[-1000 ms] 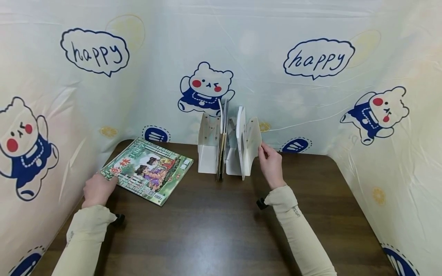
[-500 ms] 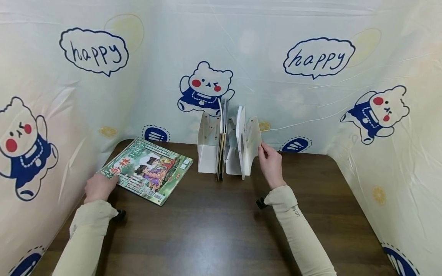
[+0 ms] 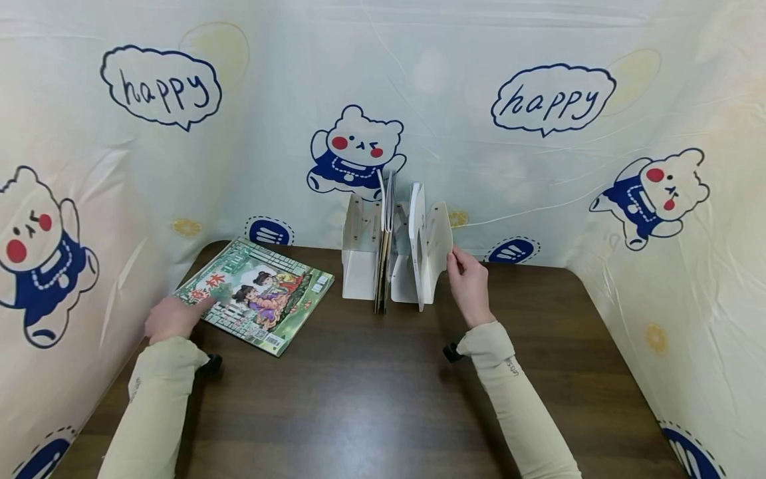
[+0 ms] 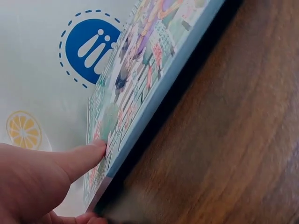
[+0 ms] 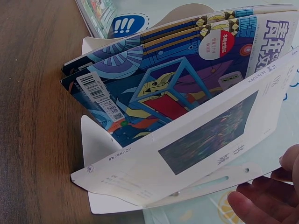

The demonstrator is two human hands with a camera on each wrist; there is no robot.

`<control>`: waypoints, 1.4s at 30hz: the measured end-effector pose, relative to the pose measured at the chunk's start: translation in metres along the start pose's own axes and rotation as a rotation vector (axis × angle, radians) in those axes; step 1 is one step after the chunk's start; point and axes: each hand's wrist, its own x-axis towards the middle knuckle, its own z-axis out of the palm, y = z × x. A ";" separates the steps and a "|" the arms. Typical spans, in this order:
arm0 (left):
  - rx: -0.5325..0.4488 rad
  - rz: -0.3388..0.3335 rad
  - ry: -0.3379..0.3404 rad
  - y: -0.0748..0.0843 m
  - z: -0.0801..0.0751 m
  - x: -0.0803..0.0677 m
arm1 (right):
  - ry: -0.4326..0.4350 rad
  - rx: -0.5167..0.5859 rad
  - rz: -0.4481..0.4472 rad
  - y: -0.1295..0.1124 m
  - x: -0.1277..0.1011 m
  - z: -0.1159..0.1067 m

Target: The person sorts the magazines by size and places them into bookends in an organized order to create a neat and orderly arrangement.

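A green illustrated magazine (image 3: 275, 286) lies at the table's left. My left hand (image 3: 173, 319) grips its near-left corner, the thumb on the cover and fingertips at the underside in the left wrist view. At the back middle stands a white book rack (image 3: 359, 276). My right hand (image 3: 469, 287) pinches the edge of the rack's right end plate (image 3: 441, 243) between thumb and fingers. Upright in the rack are dark blue magazines (image 5: 140, 88) and, near the right end, a white book (image 5: 210, 140); the right wrist view shows both close up.
The dark brown wooden table (image 3: 359, 399) is enclosed at the back and sides by a pale cloth (image 3: 449, 153) printed with bears and "happy" bubbles. The cloth hangs close behind the rack.
My left thumb has slid farther onto the magazine's cover, and the left forearm has shifted slightly right. The magazine, the rack and my right hand have stayed put.
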 end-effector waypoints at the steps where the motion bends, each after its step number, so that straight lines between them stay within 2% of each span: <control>1: 0.006 -0.010 -0.009 0.001 -0.001 0.000 | 0.000 -0.001 -0.001 0.000 0.000 0.000; 5: 0.032 -0.040 -0.027 0.003 -0.003 0.002 | 0.000 -0.009 0.002 0.000 0.001 0.000; 9: 0.008 -0.059 -0.031 0.004 -0.003 0.003 | -0.003 -0.004 0.014 -0.001 0.001 0.000; 13: -0.140 -0.064 -0.006 0.001 -0.003 0.004 | -0.003 -0.006 0.009 -0.001 0.000 0.000; 16: -0.328 -0.054 -0.008 -0.003 -0.001 0.005 | 0.002 -0.012 -0.005 -0.001 0.000 0.001; 21: -0.648 -0.055 -0.110 -0.007 -0.001 0.002 | 0.012 -0.014 -0.021 -0.001 0.002 0.001; 23: -0.726 -0.066 -0.160 -0.007 -0.003 0.000 | 0.010 -0.009 -0.019 -0.001 0.002 0.001; 26: -0.772 -0.072 -0.231 -0.005 -0.006 -0.004 | 0.006 -0.001 -0.008 -0.001 0.001 0.000; 29: -0.854 -0.051 -0.337 -0.003 -0.009 -0.007 | 0.003 0.005 0.000 -0.001 0.000 0.000; 33: -1.087 -0.056 -0.510 0.001 -0.008 -0.007 | 0.002 0.013 -0.001 -0.001 0.001 0.000; 35: -1.174 -0.080 -0.563 0.003 -0.007 -0.007 | 0.004 0.016 -0.004 -0.001 0.002 0.000; 37: -1.213 -0.091 -0.592 0.005 -0.006 -0.007 | 0.004 0.015 -0.005 -0.001 0.002 0.000; 42: -1.183 -0.049 -0.604 0.010 -0.002 -0.012 | 0.003 0.017 0.007 -0.002 0.000 0.001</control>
